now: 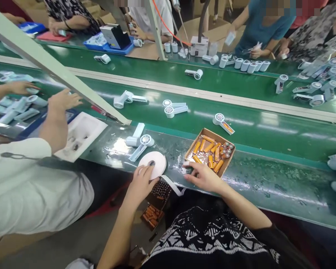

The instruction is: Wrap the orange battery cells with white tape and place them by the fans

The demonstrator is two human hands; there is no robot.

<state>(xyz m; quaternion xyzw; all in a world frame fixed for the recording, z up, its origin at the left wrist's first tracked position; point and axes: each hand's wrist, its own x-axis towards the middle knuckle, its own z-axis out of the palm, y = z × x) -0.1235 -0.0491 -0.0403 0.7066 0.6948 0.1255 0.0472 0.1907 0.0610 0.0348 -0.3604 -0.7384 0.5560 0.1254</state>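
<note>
So the left hand (141,183) is draped over a white tape roll (159,160), left of the cardboard box (227,161); fingers bent across the face, but can't tell how tightly it's gripping. A loose strip of tape (172,184) trails toward the near side of the box. Right hand (205,177) is at the near left corner of that same box, thumb and fingertip curled with a small gap, and honestly can't tell if anything's pinched in there. The box sits on the green desk (268,186) and holds a jumble of orange batteries (204,145), a few standing on end at its far right.

Further out, two light-blue handheld fans (142,145) lie left of the box, past the roll. Just beyond the box there's another fan (220,118) with orange showing in its handle. Way left of the box, a co-worker's hand (63,100) is over by a white foam tray (93,129).
</note>
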